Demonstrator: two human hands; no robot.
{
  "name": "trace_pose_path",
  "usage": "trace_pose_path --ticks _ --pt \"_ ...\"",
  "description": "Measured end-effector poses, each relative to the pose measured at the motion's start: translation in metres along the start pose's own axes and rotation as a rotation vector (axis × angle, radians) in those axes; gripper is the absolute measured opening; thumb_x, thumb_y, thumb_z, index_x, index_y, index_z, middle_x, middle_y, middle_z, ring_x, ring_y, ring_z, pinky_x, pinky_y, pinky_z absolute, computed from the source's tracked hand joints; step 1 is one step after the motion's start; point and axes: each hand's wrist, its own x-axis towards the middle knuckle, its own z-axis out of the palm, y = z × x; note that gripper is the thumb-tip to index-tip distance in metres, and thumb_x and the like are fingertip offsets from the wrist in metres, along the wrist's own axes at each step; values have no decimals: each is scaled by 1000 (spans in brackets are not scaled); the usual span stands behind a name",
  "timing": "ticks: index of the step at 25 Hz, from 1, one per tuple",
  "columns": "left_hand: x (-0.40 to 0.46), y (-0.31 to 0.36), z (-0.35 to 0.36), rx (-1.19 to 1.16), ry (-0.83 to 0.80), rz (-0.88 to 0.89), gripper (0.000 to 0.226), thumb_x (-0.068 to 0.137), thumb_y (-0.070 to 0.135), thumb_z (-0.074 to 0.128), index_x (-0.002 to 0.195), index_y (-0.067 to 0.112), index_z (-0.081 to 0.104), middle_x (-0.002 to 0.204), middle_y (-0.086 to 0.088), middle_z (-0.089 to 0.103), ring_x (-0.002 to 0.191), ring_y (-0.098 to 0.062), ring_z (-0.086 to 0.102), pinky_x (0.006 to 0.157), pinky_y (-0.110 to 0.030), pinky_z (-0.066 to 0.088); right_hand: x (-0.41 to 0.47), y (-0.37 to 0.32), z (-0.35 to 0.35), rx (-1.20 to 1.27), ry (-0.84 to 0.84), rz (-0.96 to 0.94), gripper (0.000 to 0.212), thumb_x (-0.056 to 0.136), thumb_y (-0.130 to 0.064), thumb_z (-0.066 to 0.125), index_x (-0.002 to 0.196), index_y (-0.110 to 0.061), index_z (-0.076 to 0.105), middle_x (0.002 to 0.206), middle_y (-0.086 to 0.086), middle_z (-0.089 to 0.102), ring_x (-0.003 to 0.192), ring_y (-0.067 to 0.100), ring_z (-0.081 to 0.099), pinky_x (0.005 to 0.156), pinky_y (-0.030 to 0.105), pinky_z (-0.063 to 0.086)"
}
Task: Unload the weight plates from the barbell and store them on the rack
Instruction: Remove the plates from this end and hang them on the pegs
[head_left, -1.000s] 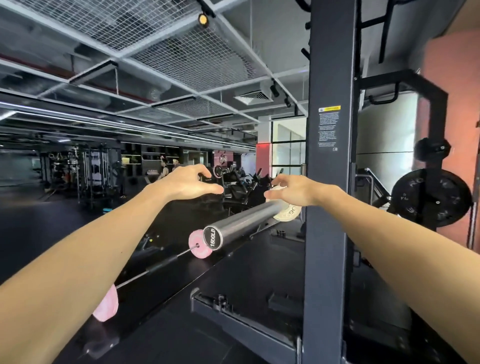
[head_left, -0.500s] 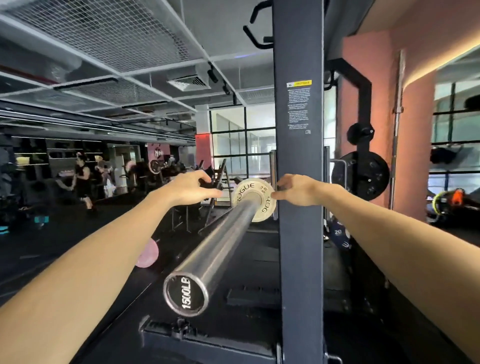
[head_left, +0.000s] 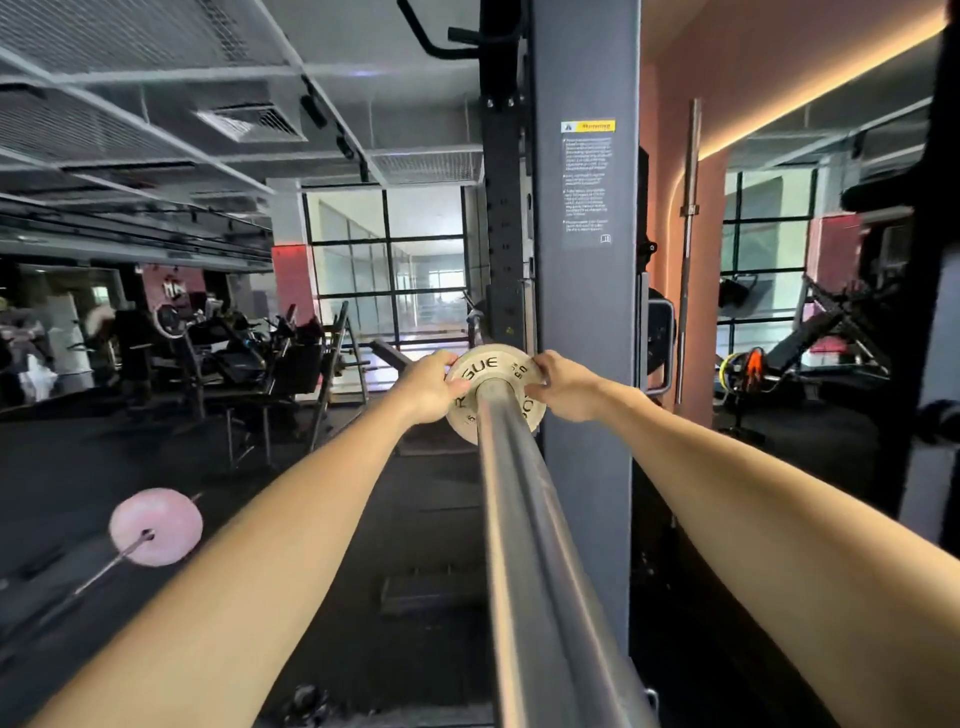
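A small cream weight plate (head_left: 485, 366) with black lettering sits on the steel barbell sleeve (head_left: 524, 545), which runs from the bottom of the view away from me. My left hand (head_left: 428, 387) grips the plate's left rim and my right hand (head_left: 563, 387) grips its right rim. The plate's inner side and the bar beyond it are hidden. The dark grey rack upright (head_left: 584, 291) rises just right of the sleeve.
A light bar with a pink plate (head_left: 156, 526) lies low at the left. A spare barbell (head_left: 688, 249) stands upright against the pink wall. A dark plate (head_left: 658, 332) hangs behind the upright. Benches and machines fill the left background.
The view has swung until I look straight down the sleeve. Both hands have moved forward from open near the plate to gripping its rim on either side.
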Motion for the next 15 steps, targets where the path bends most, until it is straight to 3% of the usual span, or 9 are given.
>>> trace_pose_path --ticks 2,4,7,15 --pt "0 -2 4 -3 48 10 20 95 25 58 112 14 58 111 -9 65 89 -23 57 75 -29 43 -3 -2 7 51 62 17 41 96 -26 54 130 -9 41 116 7 55 101 27 54 82 33 44" --pt "-5 -3 3 -40 36 5 9 97 23 56 99 14 56 103 -10 64 85 -26 64 70 -37 56 -12 -1 10 68 65 36 27 95 -28 55 113 -10 45 102 7 56 86 29 59 73 34 50" --pt "-22 2 -3 -76 10 1 9 98 20 54 98 12 58 101 -11 64 83 -27 70 67 -42 62 -37 0 2 162 -8 52 25 94 -28 58 103 -7 49 95 9 63 77 30 70 68 34 60" --pt "-124 41 -33 -59 -28 13 7 98 15 53 102 16 58 105 -10 66 82 -26 71 66 -39 62 -141 -28 -23 246 -73 25 24 94 -22 60 109 -6 51 90 8 67 78 25 72 64 29 62"
